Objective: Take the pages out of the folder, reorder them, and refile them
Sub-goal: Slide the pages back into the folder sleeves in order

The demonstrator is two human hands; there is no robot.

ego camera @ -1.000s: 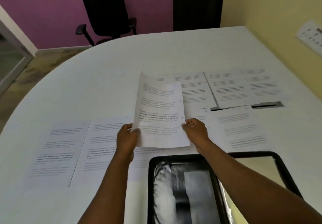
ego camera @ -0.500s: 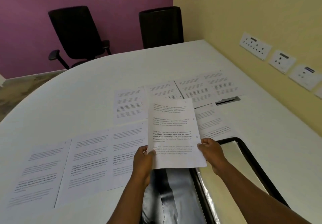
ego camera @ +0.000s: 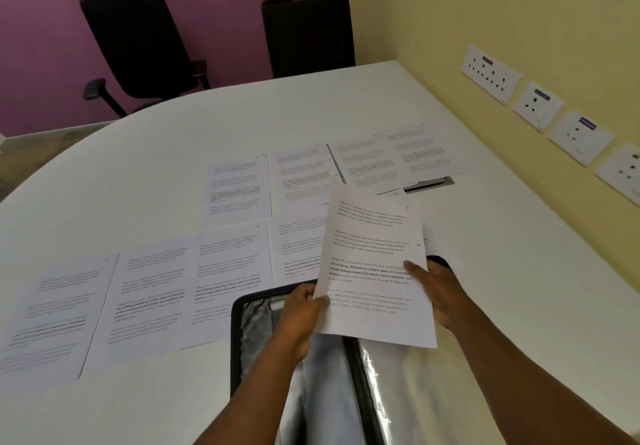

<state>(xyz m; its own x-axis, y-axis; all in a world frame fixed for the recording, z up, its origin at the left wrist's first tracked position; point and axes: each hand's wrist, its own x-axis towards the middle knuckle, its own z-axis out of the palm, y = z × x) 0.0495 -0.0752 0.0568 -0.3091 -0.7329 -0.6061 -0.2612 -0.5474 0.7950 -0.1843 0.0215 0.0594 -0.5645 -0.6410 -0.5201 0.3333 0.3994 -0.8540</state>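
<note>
I see both hands pinching one page [ego camera: 374, 271] over the open folder [ego camera: 353, 375], left hand [ego camera: 301, 313] fingers on its left edge, right hand [ego camera: 440, 292] on its right, other pages [ego camera: 156, 292] spread on the tabletop [ego camera: 173, 154].

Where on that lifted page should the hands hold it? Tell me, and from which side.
Hold the lifted page at its two long side edges, low down, one hand from each side. It stands tilted above the open folder, so both edges are free, as the left hand and right hand show.
</note>
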